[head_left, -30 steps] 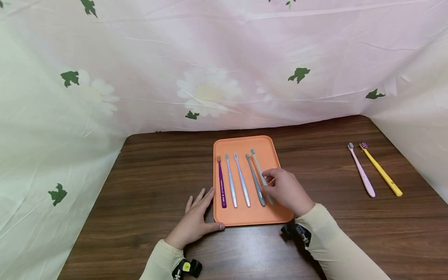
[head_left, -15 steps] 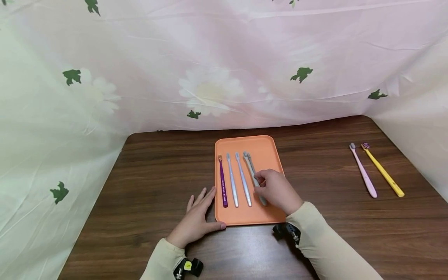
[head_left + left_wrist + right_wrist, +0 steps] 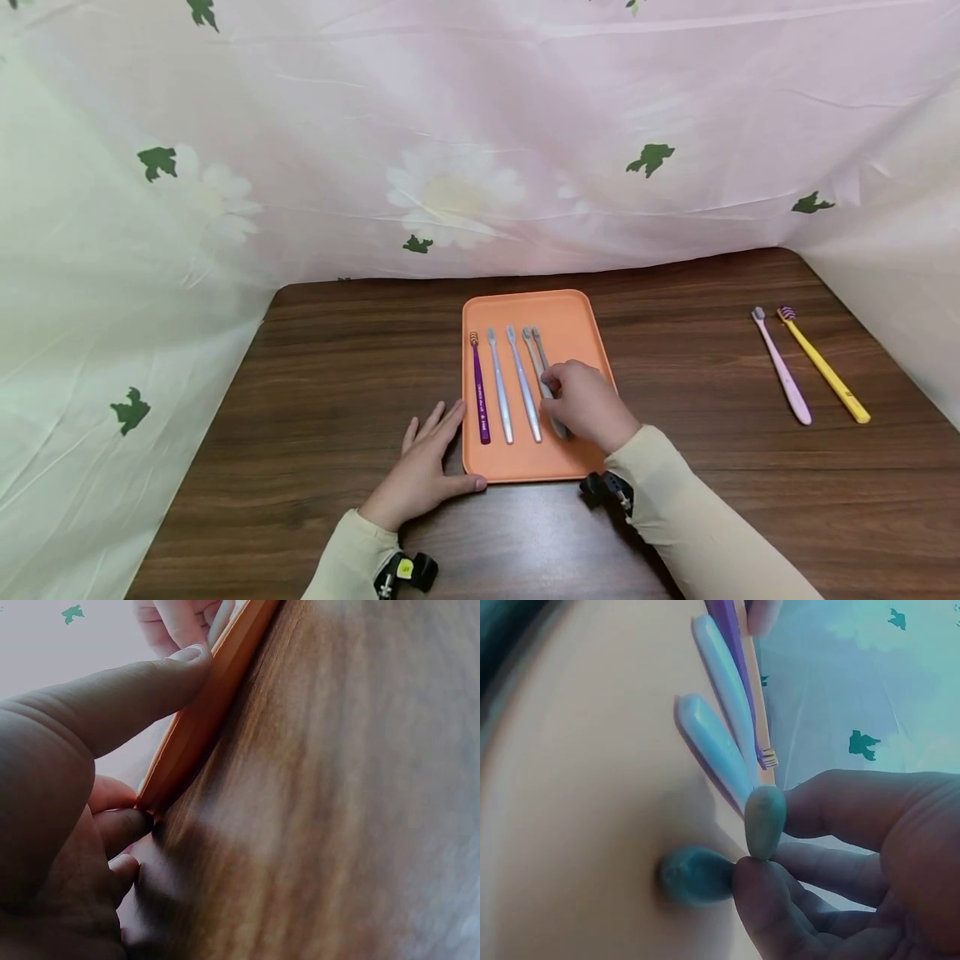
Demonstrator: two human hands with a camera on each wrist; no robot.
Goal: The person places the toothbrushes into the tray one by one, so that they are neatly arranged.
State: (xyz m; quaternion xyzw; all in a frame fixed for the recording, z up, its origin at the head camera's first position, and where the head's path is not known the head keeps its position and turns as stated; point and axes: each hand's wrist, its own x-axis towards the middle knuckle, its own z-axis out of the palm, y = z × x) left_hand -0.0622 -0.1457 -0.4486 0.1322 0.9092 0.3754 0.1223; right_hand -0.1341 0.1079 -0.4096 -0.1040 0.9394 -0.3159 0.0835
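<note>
Pale green toothbrush (image 3: 765, 825): over the tray (image 3: 555, 311), its handle pinched between the fingertips of a person's right hand (image 3: 590, 403).
Dark grey toothbrush (image 3: 694, 875): on the tray, just beside those fingertips; contact cannot be told.
Left hand (image 3: 422, 483): fingers spread at the tray's left side, thumb on its near rim.
Yellow toothbrush (image 3: 825, 368): well right of the tray.
</note>
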